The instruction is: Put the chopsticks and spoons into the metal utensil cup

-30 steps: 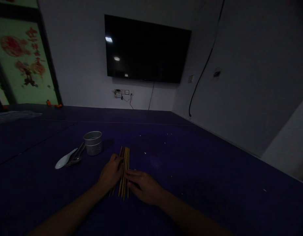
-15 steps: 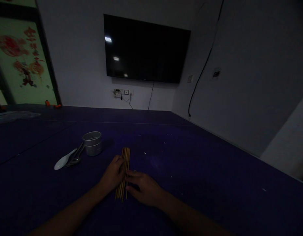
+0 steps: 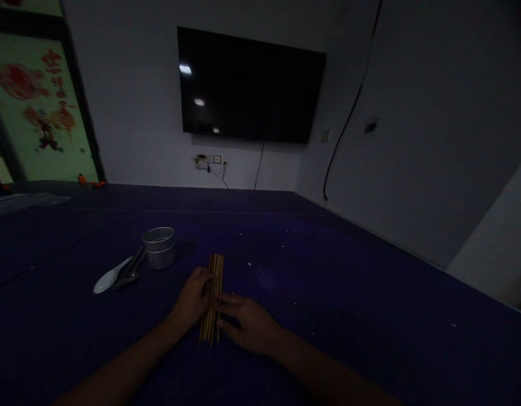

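A row of several wooden chopsticks (image 3: 217,265) lies side by side on the dark blue surface, pointing away from me. From the left, my left hand (image 3: 195,299) presses its curled fingers against the bundle and grips it near the middle. My right hand (image 3: 247,321) holds the right side of the same bundle, its thumb and fingertips on the outermost chopsticks. Left of the hands stands a metal cup (image 3: 159,256), upright. Beside it lie a white spoon (image 3: 109,278) and metal spoons (image 3: 131,276), partly overlapping.
Small white crumbs (image 3: 249,264) are scattered on the blue surface (image 3: 349,282). A clear plastic sheet (image 3: 27,203) lies at the far left. On the back wall hang a black television (image 3: 252,84) and sockets with cables (image 3: 210,160). A black cable (image 3: 345,129) runs down the right wall.
The lower ends of the chopsticks sit slightly closer together and a little to the right. Both hands keep nearly the same place on the bundle.
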`<move>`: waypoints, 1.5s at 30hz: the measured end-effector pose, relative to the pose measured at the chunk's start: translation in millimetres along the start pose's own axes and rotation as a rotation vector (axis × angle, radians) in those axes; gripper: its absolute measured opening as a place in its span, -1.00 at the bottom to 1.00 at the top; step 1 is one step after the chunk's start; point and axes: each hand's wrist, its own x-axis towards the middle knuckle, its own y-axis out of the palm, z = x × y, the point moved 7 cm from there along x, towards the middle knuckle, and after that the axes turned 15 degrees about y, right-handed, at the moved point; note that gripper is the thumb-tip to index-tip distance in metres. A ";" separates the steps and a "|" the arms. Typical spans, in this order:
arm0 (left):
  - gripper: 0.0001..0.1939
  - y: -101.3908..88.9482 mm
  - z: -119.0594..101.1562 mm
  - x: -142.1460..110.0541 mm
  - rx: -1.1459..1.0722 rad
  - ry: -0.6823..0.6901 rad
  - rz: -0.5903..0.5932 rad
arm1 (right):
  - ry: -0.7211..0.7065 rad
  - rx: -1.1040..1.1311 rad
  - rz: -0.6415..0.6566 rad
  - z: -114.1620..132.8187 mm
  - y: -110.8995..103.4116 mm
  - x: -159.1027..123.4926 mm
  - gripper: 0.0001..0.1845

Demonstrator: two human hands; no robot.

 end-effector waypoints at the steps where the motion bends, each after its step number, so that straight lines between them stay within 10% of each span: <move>1: -0.70 0.2 1.3 0.0 0.001 -0.006 0.001 | -0.002 0.002 -0.004 0.2 -0.2 -0.1 -0.74; 45: -0.57 7.8 -0.6 -0.6 0.046 -0.029 0.165 | -0.009 0.061 0.001 -1.6 0.4 0.5 -0.74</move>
